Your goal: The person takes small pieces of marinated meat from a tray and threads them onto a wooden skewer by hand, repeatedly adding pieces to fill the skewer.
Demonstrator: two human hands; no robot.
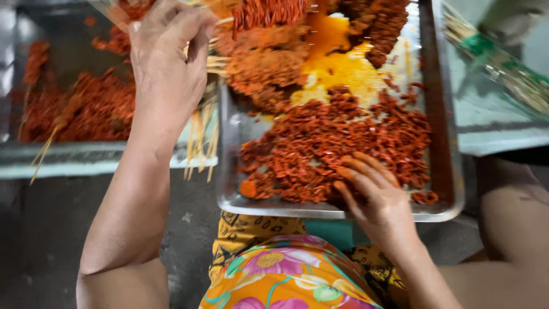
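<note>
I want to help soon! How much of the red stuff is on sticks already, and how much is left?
Done: filled skewers are piled at the far end of the metal tray. In hand: the left hand is up by some bamboo sticks, though its grip is hard to see, and the right hand digs into the loose red pieces. Left: that big heap of pieces is not on sticks yet.

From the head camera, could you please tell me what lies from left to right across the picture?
Left tray of red meat → left hand holding skewer sticks → big metal tray of red meat pieces, right hand resting in them → bundle of bare sticks.
</note>
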